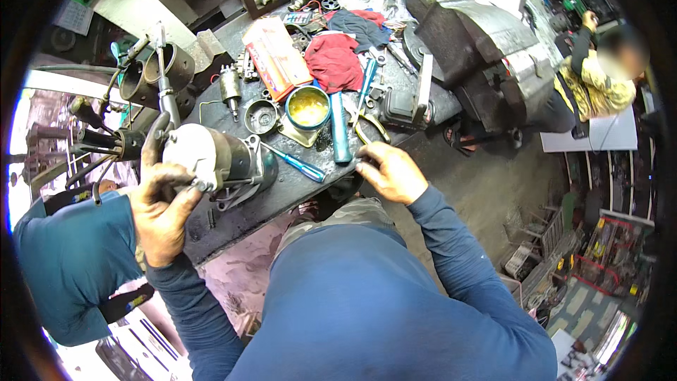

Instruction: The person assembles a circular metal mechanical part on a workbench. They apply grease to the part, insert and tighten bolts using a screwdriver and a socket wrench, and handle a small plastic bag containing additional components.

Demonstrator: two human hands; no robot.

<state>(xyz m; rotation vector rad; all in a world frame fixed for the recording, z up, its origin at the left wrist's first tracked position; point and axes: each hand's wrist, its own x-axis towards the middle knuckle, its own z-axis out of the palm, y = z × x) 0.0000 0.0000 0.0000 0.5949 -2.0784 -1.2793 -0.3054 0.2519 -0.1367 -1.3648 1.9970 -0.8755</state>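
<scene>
On the near left of the bench lies a cylindrical metal motor housing [224, 157] with a pale rounded end. My left hand [163, 219] is at its near end, with thumb and finger pinched at a small metal piece [203, 185] there. My right hand [395, 175] is over the bench's near edge, fingers curled and thumb pressed in; what they hold, if anything, is too small to make out. Close by are pliers [374, 129] with yellow handles and a thick blue-green handle [340, 130]. A blue screwdriver [300, 165] lies between the housing and my right hand.
An open tin of yellow grease [309, 107], a metal cup [261, 117], a small motor [230, 88], an orange-and-white box [276, 58] and a red rag [333, 62] crowd the bench. A person in blue [77, 261] is at left, another in yellow [596, 88] at far right.
</scene>
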